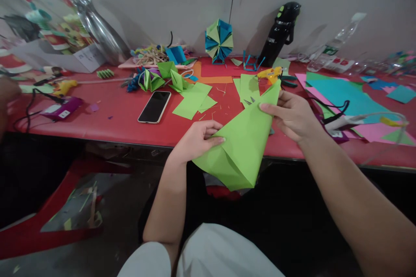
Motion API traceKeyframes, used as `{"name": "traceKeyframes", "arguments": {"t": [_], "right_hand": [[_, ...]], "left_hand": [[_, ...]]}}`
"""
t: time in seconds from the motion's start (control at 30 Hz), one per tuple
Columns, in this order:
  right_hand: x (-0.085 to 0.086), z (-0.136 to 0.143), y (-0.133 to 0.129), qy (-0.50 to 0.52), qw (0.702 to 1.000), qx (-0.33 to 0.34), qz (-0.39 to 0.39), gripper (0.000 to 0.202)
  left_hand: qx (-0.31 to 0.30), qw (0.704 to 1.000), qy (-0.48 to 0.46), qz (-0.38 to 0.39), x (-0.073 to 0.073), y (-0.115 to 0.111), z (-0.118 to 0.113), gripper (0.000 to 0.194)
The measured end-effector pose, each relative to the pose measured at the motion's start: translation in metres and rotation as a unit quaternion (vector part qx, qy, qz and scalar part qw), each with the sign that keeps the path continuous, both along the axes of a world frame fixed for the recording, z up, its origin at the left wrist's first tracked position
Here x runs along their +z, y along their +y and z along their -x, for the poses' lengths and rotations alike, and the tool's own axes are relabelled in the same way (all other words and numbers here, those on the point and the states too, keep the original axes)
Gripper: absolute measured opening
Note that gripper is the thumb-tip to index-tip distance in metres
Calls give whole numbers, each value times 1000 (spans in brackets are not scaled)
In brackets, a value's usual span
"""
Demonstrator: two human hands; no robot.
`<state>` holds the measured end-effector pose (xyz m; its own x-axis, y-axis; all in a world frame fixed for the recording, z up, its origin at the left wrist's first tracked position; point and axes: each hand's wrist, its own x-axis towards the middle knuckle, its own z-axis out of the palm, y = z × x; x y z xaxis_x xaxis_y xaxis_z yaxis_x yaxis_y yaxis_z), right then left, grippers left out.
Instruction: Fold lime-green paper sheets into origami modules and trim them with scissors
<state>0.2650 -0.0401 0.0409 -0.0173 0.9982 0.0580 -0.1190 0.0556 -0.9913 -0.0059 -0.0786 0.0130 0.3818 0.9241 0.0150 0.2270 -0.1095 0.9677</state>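
A light green sheet of paper (243, 138) is held up in front of the table edge, bent over on itself with its lower part hanging over my lap. My left hand (199, 138) pinches its left side between thumb and fingers. At the upper right corner, my right hand (290, 114) grips the sheet, thumb on top. Scissor tips (249, 101) show just behind the paper; the rest of the scissors is hidden. More green paper pieces (194, 100) lie flat on the table, beside folded green paper shapes (167, 75).
On the red table (97, 125) lie a phone (154, 107), a yellow glue gun (269, 74) and coloured paper sheets (344, 95). A paper wheel (219, 41), black bottle (281, 32) and steel flask (100, 30) stand against the wall. Another person's hand (8, 91) is at far left.
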Motion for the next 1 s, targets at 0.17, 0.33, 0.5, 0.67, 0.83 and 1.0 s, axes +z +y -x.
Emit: {"name": "traceKeyframes", "arguments": {"t": [0.17,0.33,0.5,0.67,0.83,1.0], "right_hand": [[1,2,0,-7,1000,-3,2,33],[3,0,1,8,999,-32,-5,22],[5,0,1,11,999,-47,-16,26],[9,0,0,25,998,-57,-13,23],[12,-5,-4,5,999,-51,-20,25],[11,-7,-7,16,998,-53,-22,26]], "left_hand": [[-4,1000,7,-4,0,0,1,31],[-15,999,30,-3,-4,1,5,33],[-10,999,46,-5,-7,4,10,34],[-16,998,62,17,-6,3,16,36],[-25,997,65,18,-2,2,19,33],[-23,998,63,21,-3,3,19,32]]}}
